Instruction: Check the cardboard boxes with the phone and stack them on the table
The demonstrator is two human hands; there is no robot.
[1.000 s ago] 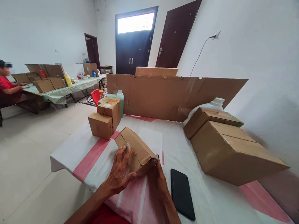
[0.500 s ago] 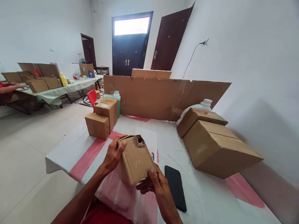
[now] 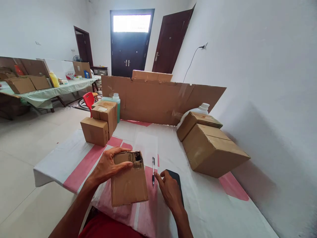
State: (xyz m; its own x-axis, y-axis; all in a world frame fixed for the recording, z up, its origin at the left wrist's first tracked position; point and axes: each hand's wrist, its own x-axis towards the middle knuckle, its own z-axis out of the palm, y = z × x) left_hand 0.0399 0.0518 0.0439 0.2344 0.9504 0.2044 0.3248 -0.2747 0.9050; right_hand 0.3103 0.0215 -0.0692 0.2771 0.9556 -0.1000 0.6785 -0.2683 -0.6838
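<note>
Small taped carton (image 3: 128, 181) lay flat on surface (image 3: 210, 205) near edge, looked light, stiff, torn at top; left hand (image 3: 109, 165) gripped far end, right hand (image 3: 168, 188) open, empty by pen (image 3: 153, 167).

Pen (image 3: 153, 171) lies right of box (image 3: 128, 180) (phone (image 3: 176, 185) farther right).

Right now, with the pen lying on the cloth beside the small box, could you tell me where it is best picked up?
Pinch the pen across the middle of its slim barrel, coming from above. It lies flat, lengthwise away from the person, between the small box and the phone, so its ends give less hold. The right hand is nearest, its fingertips close to the pen; the left hand rests on the box.
</note>
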